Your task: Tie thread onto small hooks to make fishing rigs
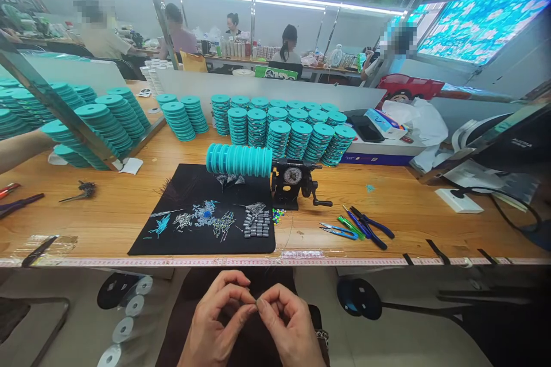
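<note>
My left hand [222, 315] and my right hand [286, 321] meet fingertip to fingertip in front of the table edge, over my lap. Both are closed in a pinch; whatever lies between the tips is too small to make out. Beyond them a black mat [166, 238] carries small piles: grey cylindrical pieces [257, 223], metal pins [224, 223], clear bluish bits [205, 214] and turquoise slivers [162, 225]. Behind these stands a black hand-cranked winder [295, 180] with a dial, bearing a row of turquoise spools [239, 160].
Pliers [372, 226], blue snips [340, 231] and a green-handled tool [349, 226] lie right of the mat. Stacked turquoise spools [288, 132] line the back. A measuring tape [206, 262] runs along the front edge. At left, another person's arm [26, 149] reaches beside more spools.
</note>
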A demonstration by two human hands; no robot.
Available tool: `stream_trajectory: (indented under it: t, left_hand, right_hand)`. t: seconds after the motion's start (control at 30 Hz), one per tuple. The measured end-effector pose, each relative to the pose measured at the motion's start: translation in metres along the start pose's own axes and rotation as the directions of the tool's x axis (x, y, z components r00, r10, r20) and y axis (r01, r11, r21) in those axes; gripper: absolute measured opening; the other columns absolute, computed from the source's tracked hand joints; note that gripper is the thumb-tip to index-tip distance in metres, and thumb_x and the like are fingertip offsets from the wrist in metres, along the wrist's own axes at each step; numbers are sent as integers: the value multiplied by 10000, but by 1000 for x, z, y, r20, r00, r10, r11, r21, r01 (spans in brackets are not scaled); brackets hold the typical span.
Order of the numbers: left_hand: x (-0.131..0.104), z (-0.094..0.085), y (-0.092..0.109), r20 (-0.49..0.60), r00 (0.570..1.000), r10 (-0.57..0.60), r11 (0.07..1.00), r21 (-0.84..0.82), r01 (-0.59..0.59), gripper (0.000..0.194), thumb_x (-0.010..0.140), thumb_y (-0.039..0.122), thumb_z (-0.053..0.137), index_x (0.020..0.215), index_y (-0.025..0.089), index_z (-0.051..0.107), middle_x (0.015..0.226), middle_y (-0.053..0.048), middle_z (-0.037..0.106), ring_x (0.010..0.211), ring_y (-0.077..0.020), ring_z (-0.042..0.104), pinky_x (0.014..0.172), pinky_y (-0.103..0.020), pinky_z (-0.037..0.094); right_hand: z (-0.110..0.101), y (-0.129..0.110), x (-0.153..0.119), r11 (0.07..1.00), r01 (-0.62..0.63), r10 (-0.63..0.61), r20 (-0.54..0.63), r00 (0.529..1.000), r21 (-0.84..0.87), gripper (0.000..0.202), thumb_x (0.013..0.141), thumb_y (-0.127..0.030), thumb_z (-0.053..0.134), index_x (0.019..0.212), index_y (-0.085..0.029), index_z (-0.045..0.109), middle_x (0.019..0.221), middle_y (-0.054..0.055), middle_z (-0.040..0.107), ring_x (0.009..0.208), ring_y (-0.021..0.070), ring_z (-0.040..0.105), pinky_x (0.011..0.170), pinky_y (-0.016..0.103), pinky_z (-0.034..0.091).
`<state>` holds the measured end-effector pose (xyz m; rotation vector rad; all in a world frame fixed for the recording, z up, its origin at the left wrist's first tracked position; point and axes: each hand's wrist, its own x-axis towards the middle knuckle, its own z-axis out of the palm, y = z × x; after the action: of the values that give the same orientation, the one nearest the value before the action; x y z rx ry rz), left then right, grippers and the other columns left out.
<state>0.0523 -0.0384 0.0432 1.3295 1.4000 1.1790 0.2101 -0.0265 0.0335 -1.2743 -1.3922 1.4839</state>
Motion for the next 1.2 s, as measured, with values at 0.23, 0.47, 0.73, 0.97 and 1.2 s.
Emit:
stream_trajectory:
  t: [0.23,0.47,0.73,0.97,1.2]
  left_hand:
    - [4,-16,1,29,996,85,992,90,-87,131,801,258,695,848,298,811,1026,-99,712,939,-278,665,821,-315,528]
    - [5,-25,-2,23,967,252,932,263,-249,164,856,181,617,834,269,753,908,-66,703,860,-229,659,779,-270,515]
    - [11,-36,4,-25,990,137,966,226,-128,200,924,233,535,780,248,672,956,-42,669,945,-210,630,847,-250,464]
    - [37,-80,-2,-132,991,29,925,380,24,140,921,325,536,984,237,625,909,-26,676,808,-199,648,686,-242,472]
    - [97,-137,-19,-39,975,218,701,702,-129,161,912,293,483,825,223,599,843,-39,606,787,-229,598,725,-324,454]
  right_hand:
    - [-3,-2,5,992,-95,89,76,993,86,460,820,-607,602,691,-169,549,558,-66,351,531,99,283,495,225,214]
    - [0,-4,6,999,-42,42,88,995,-8,373,847,-512,598,722,-161,588,605,-37,447,573,119,389,548,228,317]
    - [4,9,6,996,11,-11,-1,1000,85,420,830,-556,604,677,-166,566,598,-40,405,566,116,338,531,235,274]
    - [6,34,9,956,-112,127,-36,991,270,556,718,-700,661,629,-181,485,566,-64,309,536,97,209,502,245,153]
    - [5,37,6,906,-242,235,63,970,348,608,628,-745,714,624,-191,465,509,-105,209,476,69,125,486,259,74]
